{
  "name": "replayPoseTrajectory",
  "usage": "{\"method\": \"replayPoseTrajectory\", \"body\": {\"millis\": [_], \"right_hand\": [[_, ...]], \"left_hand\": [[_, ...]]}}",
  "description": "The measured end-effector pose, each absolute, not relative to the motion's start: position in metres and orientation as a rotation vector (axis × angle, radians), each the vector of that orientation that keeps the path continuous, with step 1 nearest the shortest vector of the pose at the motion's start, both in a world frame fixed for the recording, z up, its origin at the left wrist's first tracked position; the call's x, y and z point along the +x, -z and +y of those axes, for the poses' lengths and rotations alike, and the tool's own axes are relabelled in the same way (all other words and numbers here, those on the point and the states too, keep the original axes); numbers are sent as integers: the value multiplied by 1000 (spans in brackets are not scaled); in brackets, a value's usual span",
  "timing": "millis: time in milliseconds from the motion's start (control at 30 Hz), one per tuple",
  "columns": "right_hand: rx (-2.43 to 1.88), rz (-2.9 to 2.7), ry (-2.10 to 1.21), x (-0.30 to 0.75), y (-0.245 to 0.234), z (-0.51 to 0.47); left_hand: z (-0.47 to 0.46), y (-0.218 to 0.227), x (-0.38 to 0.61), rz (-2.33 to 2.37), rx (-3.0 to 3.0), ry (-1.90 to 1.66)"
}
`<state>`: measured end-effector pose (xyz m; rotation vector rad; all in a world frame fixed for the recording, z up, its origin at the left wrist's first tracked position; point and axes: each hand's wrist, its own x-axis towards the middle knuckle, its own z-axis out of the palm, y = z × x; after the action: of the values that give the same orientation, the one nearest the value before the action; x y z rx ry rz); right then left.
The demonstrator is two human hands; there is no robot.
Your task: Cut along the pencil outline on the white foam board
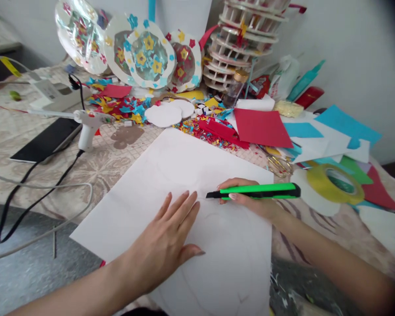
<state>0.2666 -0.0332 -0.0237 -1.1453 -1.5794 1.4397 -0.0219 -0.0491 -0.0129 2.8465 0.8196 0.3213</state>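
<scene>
Right fingers [242, 181] grip a green cutter [263, 191] while left fingers [183, 211] lie outstretched on paper [217, 245] whose lines [212, 215] barely show.

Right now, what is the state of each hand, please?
Left hand: open, palm down on the white sheet.
Right hand: closed, its grip holding the green utility knife.

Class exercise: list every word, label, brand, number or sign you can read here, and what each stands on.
No text can be read with certainty.
Yellow tape roll: green core label, print too blurred.
Red packet: markings too blurred.
White paper: faint drawn lines, no readable words.
Green-and-black utility knife: no legible lettering.
</scene>
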Motion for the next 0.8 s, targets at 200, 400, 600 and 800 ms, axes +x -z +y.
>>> {"method": "replayPoseTrajectory", "body": {"millis": [200,400,600,800], "right_hand": [[-1062,-1756,-1454,278,15,-24],[-917,-2074,-1393,290,6,-3],[-837,-2126,-1462,291,5,9],[-808,-2087,-1548,291,8,11]], "left_hand": [[-52,34,-13,887,2870,-261],[-52,32,-13,905,2911,-227],[-53,34,-11,920,2958,-249],[-53,33,-10,921,3042,-248]]}}
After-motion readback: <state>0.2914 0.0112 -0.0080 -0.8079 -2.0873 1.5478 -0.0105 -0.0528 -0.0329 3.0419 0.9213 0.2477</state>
